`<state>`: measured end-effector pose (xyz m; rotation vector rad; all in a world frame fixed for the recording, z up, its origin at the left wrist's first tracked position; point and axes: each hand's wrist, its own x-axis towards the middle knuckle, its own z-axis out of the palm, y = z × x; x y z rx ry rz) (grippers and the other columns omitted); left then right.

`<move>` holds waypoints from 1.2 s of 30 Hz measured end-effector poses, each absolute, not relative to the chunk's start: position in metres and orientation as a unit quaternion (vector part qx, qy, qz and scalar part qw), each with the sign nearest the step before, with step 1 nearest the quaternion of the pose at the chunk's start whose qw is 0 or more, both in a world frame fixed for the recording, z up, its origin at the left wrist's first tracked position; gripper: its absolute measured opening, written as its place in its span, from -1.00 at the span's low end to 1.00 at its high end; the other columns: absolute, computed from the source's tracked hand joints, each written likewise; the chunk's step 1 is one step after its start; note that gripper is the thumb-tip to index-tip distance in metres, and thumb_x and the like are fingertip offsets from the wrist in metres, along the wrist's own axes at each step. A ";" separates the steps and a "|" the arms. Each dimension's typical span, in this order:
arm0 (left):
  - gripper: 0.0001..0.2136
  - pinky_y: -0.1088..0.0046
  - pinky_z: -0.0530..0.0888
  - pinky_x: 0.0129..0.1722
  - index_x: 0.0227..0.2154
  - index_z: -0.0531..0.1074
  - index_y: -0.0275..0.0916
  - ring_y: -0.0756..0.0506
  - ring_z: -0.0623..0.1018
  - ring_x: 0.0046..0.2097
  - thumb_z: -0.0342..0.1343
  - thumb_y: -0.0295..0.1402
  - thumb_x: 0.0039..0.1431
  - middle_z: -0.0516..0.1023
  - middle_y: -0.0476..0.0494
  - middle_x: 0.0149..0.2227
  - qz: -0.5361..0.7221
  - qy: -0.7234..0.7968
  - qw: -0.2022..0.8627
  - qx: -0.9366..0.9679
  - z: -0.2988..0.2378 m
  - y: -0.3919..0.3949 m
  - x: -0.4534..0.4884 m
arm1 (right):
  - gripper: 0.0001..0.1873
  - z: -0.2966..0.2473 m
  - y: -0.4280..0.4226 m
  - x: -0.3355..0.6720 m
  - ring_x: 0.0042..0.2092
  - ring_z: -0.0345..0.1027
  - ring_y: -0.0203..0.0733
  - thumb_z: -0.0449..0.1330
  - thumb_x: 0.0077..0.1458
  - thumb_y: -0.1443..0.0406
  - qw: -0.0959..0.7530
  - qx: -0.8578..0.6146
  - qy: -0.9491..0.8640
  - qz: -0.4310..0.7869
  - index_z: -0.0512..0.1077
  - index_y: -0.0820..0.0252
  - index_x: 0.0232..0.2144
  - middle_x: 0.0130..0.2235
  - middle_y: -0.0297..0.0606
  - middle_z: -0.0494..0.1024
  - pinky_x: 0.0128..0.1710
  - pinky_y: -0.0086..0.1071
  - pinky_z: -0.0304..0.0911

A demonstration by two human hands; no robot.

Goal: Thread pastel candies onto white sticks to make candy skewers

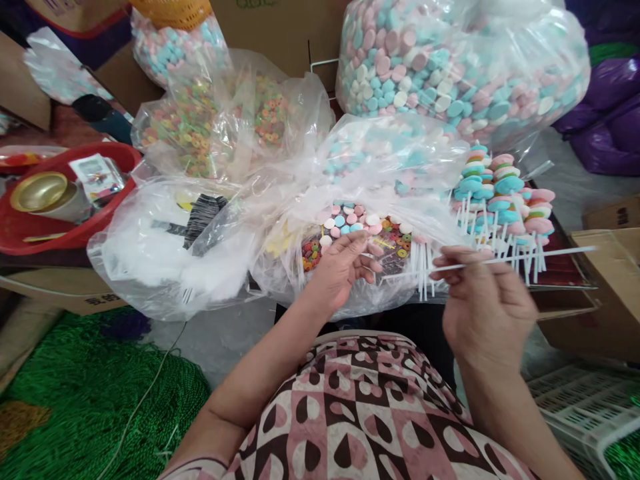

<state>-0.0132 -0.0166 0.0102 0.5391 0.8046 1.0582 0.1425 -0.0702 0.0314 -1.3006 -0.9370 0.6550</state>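
Observation:
My left hand (pixel 350 267) hovers over loose pink, white and blue candies (pixel 345 220), its fingers curled and thumb and forefinger close together. Whatever may be between those fingertips is too small and blurred to make out. In my right hand (pixel 485 307) a long thin white stick (pixel 555 254) is pinched, lying nearly level and pointing right. Colored ring-shaped beads (pixel 400 240) lie beside the loose candies. A bundle of bare white sticks (pixel 424 267) sits between my hands. Just beyond my right hand stand several finished-looking candy skewers (pixel 507 190) with stacked pink, blue and green pieces.
Large clear bags of pastel candies (pixel 425 73) and of colored rings (pixel 200 127) stand behind. Left are a plastic bag with white fluff (pixel 215 273) and a red basin (pixel 75 235) holding a gold bowl (pixel 40 191). Green strands (pixel 100 393) cover the floor; a carton (pixel 610 300) stands right.

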 end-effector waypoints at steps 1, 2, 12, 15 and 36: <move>-0.78 0.56 0.35 -0.59 -0.23 0.43 -0.22 0.04 0.50 -0.49 0.21 -0.27 0.09 0.54 -0.03 -0.38 0.502 0.391 0.720 0.277 0.010 -0.015 -0.019 | -0.91 0.037 -0.068 0.145 -0.34 0.46 -0.22 0.15 0.15 0.30 0.681 -0.561 -0.375 0.285 0.39 0.12 -0.41 -0.28 -0.27 0.54 -0.32 -0.28 0.35; -0.79 0.56 0.33 -0.59 -0.22 0.44 -0.21 0.05 0.48 -0.50 0.20 -0.26 0.10 0.54 -0.02 -0.38 0.517 0.419 0.677 0.312 0.008 -0.013 -0.026 | -0.92 0.041 -0.067 0.147 -0.42 0.44 -0.24 0.16 0.12 0.33 0.694 -0.556 -0.353 0.291 0.37 0.11 -0.43 -0.35 -0.30 0.54 -0.37 -0.29 0.34; -0.79 0.37 0.40 -0.08 -0.21 0.55 -0.21 -0.10 0.52 -0.14 0.01 -0.39 0.25 0.57 -0.14 -0.21 0.347 0.597 0.211 0.692 -0.014 -0.008 -0.087 | -0.78 0.012 -0.058 0.139 -0.50 0.30 -0.27 0.11 0.15 0.21 0.349 -0.640 -0.589 0.349 0.53 0.14 -0.27 -0.47 -0.34 0.53 -0.47 -0.40 0.18; -0.76 0.30 0.38 -0.05 -0.20 0.56 -0.23 -0.17 0.49 -0.10 -0.03 -0.38 0.27 0.57 -0.20 -0.21 0.244 0.604 0.139 0.746 -0.015 -0.006 -0.086 | -0.69 0.007 -0.034 0.123 -0.32 0.45 -0.13 0.03 0.22 0.19 0.265 -0.639 -0.677 0.251 0.56 0.15 -0.29 -0.39 -0.23 0.60 -0.30 -0.35 0.24; -0.76 0.14 0.25 -0.14 -0.27 0.55 -0.24 -0.31 0.41 -0.07 -0.05 -0.41 0.26 0.53 -0.31 -0.18 0.071 0.579 0.006 0.812 -0.007 0.017 -0.085 | -0.70 0.005 -0.008 0.114 -0.32 0.44 -0.09 0.14 0.11 0.14 0.207 -0.694 -0.659 0.201 0.55 0.21 -0.26 -0.36 -0.19 0.62 -0.30 -0.32 0.21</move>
